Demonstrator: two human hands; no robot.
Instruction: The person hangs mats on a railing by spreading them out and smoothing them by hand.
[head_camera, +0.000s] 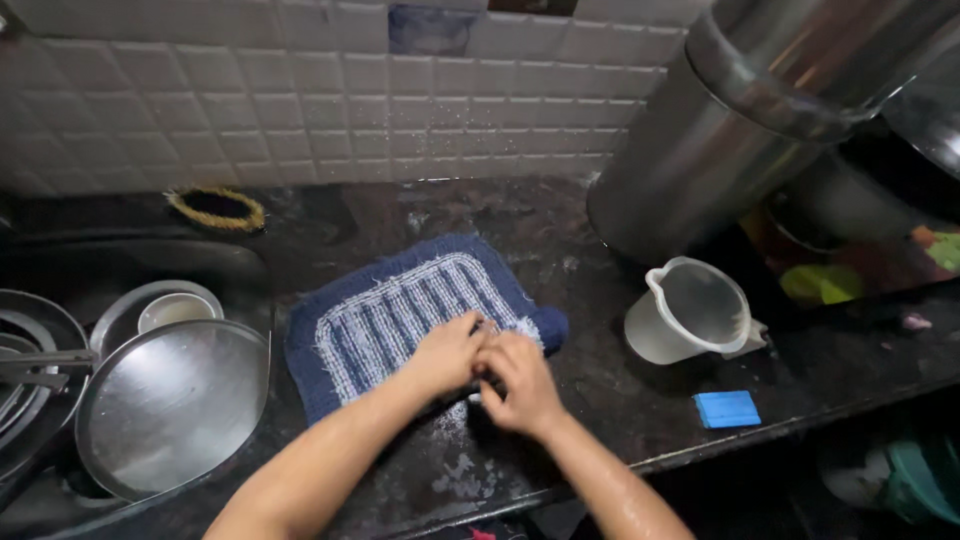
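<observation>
While both wet forearms reached up from the bottom edge and met over the middle of the counter, the left hand (447, 350) lay knuckles-up with its fingers curled downward, and the right hand (520, 382) pressed in against it from the right, wrist bent inward. The two hands were touching each other. Both were closed into loose fists around something small between them; a pale sliver showed just below the right hand's fingers, but what it was could not be told. They rested on the near right corner of a blue mat (400, 310) with white stripes, which lay flat on the dark stone counter (600, 420), its surface wet and flecked with foam near the hands.

To the right of the mat stood a white plastic jug (690, 315), and nearer the counter's edge lay a small blue block (727, 408), well apart from the hands. A big steel drum (720, 140) rose behind the jug. On the left, a round steel plate (170, 405) and a steel bowl (150, 310) sat in the sink. A yellow-edged scrubber ring (217, 208) lay by the white tiled wall (300, 90).
</observation>
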